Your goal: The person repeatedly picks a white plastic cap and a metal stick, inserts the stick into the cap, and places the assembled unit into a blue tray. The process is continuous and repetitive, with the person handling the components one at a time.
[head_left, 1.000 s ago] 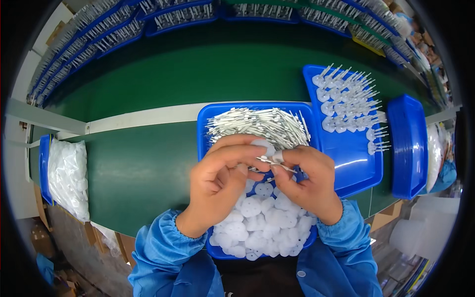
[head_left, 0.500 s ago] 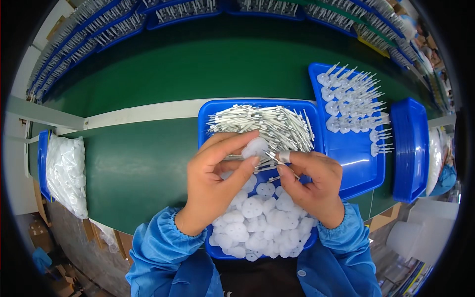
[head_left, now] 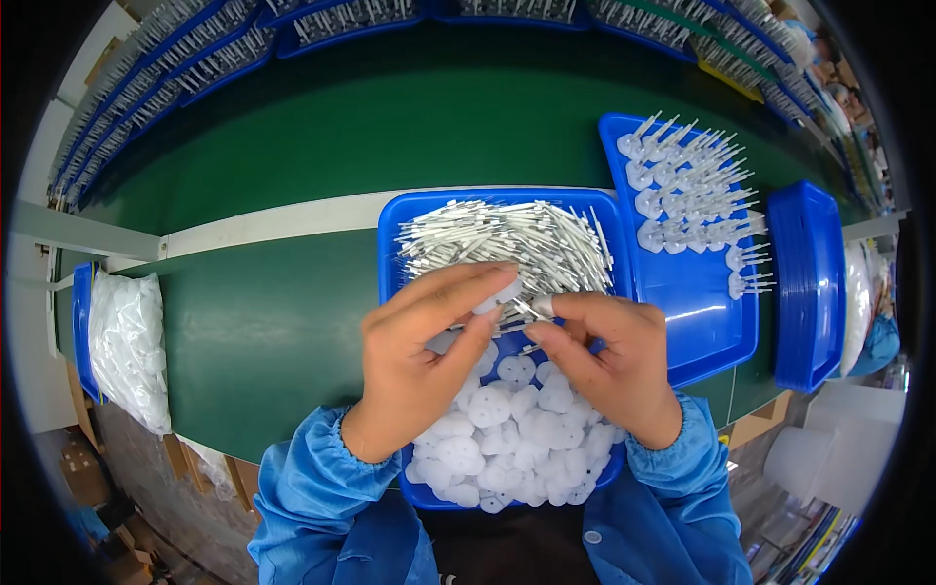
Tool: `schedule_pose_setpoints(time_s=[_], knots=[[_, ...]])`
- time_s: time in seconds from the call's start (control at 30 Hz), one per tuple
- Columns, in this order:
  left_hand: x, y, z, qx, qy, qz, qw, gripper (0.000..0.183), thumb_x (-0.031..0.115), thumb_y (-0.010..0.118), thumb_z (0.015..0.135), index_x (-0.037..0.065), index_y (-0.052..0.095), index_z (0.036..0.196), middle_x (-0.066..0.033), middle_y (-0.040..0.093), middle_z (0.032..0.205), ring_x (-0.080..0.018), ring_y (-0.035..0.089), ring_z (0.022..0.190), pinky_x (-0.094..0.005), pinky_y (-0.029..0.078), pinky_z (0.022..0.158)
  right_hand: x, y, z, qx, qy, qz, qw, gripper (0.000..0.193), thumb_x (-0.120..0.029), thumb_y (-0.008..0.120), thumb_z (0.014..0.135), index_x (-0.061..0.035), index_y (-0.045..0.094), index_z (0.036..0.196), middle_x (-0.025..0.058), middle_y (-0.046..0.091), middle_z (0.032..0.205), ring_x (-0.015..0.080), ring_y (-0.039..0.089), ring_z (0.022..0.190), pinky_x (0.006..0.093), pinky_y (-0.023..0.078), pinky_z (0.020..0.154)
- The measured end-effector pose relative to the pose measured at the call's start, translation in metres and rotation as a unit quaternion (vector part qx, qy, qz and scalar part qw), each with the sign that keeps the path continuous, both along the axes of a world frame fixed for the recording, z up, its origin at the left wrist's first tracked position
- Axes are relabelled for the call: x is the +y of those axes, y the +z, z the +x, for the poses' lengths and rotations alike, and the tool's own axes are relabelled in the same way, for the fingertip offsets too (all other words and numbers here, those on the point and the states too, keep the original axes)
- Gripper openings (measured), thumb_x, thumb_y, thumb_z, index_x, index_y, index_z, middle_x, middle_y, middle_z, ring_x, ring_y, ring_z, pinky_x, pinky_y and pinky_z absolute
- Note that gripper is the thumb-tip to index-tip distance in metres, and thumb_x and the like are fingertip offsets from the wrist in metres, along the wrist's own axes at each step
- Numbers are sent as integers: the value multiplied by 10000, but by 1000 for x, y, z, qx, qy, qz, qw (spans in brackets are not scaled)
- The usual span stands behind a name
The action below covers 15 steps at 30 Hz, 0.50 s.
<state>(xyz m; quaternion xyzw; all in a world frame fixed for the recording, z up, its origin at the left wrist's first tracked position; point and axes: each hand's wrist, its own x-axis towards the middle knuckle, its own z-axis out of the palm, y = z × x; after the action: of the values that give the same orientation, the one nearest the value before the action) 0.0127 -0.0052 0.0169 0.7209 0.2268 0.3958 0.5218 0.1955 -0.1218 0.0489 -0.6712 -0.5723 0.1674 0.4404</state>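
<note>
My left hand (head_left: 414, 341) is closed, pinching a translucent white plastic disc (head_left: 500, 295) between thumb and fingers. Facing it, my right hand (head_left: 619, 361) is closed on thin white-and-metal rods (head_left: 525, 311), whose ends reach to the disc; how far they enter it is hidden by the fingers. Both hands are over a blue tray (head_left: 390, 210). A heap of the same rods (head_left: 517, 234) fills its far part, and loose white discs (head_left: 517, 429) with small holes are piled in the near part.
To the right, a blue tray (head_left: 697, 322) carries rows of discs with rods standing in them (head_left: 682, 195). Beyond it sits a stack of blue trays (head_left: 807, 283). A clear bag of white parts (head_left: 129, 346) lies at the left. Loaded blue trays (head_left: 341, 29) line the far edge.
The disc has tilted and now shows more of its edge. Both hands have shifted slightly left in view, along with the trays.
</note>
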Motion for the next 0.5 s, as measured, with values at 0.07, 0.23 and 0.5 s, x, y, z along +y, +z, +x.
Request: schedule_pose_setpoints(time_s=[0.07, 0.23, 0.5], knots=[[0, -3, -1, 16, -9, 16, 1000, 400, -84, 754, 979, 25, 779, 1363, -169, 799, 1290, -167, 769, 1079, -274, 637, 806, 6, -2, 5, -81, 7, 70, 994, 188, -129, 928, 886, -41, 787, 973, 88, 705, 685, 213, 659, 511, 318, 473, 491], [-3, 1, 1, 37, 18, 10, 999, 417, -92, 787, 927, 33, 804, 1324, -153, 829, 1169, -214, 797, 950, -314, 644, 824, 3, -8, 4, -38, 23, 42, 998, 143, -129, 890, 934, -41, 780, 955, 89, 725, 702, 210, 663, 510, 307, 464, 486], [-1, 0, 4, 42, 53, 90, 994, 388, -92, 808, 881, 36, 823, 1246, -151, 838, 1142, -282, 809, 976, -356, 629, 863, 2, 10, -4, 161, -23, -129, 978, 127, -123, 837, 1002, -25, 762, 1036, 93, 714, 652, 153, 683, 509, 303, 480, 483]])
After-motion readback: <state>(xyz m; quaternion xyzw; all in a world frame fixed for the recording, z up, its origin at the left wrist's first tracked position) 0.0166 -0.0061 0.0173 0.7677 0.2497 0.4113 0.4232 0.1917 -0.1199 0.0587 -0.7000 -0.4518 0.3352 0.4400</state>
